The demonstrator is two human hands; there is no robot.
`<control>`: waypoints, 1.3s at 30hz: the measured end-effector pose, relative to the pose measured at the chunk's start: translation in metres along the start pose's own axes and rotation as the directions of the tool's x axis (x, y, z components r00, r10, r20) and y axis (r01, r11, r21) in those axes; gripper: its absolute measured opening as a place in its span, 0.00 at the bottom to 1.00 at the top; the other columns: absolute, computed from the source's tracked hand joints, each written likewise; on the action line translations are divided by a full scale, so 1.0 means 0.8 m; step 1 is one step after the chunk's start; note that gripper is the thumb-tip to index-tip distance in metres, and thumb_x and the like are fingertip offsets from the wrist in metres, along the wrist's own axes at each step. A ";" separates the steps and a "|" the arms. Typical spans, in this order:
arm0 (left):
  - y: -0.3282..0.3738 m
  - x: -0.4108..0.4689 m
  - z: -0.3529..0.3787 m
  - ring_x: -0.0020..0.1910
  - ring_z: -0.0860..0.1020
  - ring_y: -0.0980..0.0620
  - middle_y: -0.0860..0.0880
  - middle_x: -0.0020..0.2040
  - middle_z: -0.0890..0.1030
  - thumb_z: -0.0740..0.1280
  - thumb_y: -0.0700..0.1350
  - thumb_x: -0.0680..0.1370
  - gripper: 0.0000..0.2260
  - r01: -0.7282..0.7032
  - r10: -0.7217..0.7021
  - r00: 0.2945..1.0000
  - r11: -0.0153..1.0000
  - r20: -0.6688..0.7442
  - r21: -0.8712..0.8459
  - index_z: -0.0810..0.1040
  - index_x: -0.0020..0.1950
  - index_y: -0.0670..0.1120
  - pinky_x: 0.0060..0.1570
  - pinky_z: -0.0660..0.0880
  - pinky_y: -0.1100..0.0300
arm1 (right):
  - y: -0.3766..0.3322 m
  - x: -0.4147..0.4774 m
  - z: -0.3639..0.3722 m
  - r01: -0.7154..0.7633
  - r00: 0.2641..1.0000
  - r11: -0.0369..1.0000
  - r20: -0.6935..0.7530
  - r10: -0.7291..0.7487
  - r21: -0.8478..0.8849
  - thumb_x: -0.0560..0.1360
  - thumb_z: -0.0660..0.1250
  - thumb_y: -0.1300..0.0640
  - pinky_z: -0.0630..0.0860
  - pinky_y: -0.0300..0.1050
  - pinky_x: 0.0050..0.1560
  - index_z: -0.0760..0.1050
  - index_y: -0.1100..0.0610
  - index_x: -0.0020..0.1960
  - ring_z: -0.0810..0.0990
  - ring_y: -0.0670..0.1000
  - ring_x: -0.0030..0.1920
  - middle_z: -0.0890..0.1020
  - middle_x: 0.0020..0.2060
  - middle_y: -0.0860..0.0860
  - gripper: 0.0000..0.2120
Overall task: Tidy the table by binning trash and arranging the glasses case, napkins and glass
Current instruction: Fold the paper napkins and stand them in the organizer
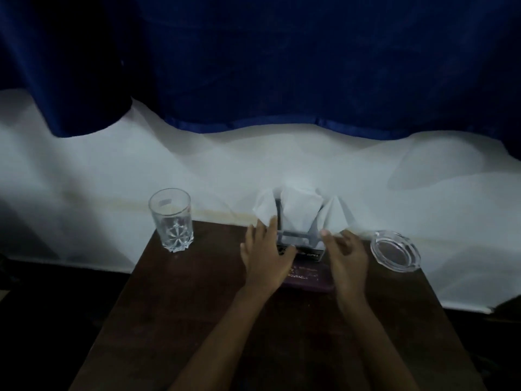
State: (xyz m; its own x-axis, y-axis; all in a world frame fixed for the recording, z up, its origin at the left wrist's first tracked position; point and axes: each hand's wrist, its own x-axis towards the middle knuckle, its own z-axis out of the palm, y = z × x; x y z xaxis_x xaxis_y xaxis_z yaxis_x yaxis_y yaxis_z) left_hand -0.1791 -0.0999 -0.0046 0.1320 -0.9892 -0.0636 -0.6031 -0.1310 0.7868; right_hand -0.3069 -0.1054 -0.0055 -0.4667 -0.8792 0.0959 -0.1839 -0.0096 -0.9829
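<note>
L hand [266,253] is reaching fwd, palm down, fingers extended, thumb splayed inward. R hand [348,255] is hovering alongside, fingers loosely curved, motion-blurred. Both forearms [239,334] are extending from bottom edge.

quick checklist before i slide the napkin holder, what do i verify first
Left hand on the dark napkin holder: ok, straight fingers against its left side.
Right hand contact: cannot tell, blurred beside the holder.
White paper napkins seated: not ok, they splay loosely out the top.
Clear cut-glass tumbler out of the way: ok, upright, far left.
Dark maroon glasses case: not ok, lies directly in front of the holder.
Clear glass ashtray: ok, apart from the right hand.
</note>
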 end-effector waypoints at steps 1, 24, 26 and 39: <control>0.001 0.001 0.002 0.77 0.42 0.47 0.51 0.78 0.51 0.62 0.52 0.77 0.31 0.002 -0.001 1.000 1.000 -0.013 0.030 0.50 0.76 0.53 0.74 0.43 0.42 | 0.000 0.005 0.006 0.052 0.999 0.997 -0.001 -0.052 -0.062 0.69 0.72 0.49 0.71 0.45 0.41 0.70 0.52 0.39 0.75 0.50 0.40 0.77 0.39 0.52 0.12; 0.014 0.006 -0.023 0.76 0.50 0.48 0.51 0.76 0.59 0.65 0.43 0.73 0.10 -0.017 -0.065 0.956 0.961 -0.285 -0.277 0.71 0.52 0.54 0.72 0.54 0.44 | -0.068 0.064 0.020 0.571 0.803 0.558 0.268 -0.532 -0.602 0.71 0.67 0.56 0.62 0.50 0.52 0.79 0.58 0.51 0.73 0.60 0.55 0.81 0.51 0.55 0.10; 0.015 0.006 -0.023 0.75 0.52 0.48 0.51 0.75 0.61 0.65 0.43 0.73 0.09 -0.031 -0.077 0.943 0.948 -0.323 -0.316 0.68 0.49 0.54 0.70 0.55 0.45 | -0.073 0.078 0.026 0.571 0.813 0.416 0.414 -0.410 -0.708 0.71 0.67 0.54 0.61 0.51 0.56 0.78 0.56 0.53 0.72 0.59 0.58 0.80 0.53 0.54 0.12; 0.009 0.011 -0.019 0.64 0.71 0.42 0.53 0.65 0.74 0.62 0.45 0.72 0.09 -0.034 -0.099 0.953 0.904 -0.285 -0.426 0.76 0.51 0.51 0.62 0.70 0.42 | -0.067 0.099 0.035 0.731 0.671 0.317 0.549 -0.498 -0.605 0.69 0.69 0.62 0.61 0.49 0.47 0.82 0.59 0.43 0.74 0.62 0.51 0.81 0.45 0.57 0.04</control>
State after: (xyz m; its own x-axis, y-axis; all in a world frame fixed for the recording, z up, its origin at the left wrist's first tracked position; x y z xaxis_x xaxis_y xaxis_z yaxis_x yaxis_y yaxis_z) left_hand -0.1702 -0.1087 0.0104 0.4101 -0.9113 0.0367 -0.2147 -0.0574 0.9750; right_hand -0.3100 -0.1881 0.0501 0.2539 -0.8467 0.4677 -0.9225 -0.3573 -0.1460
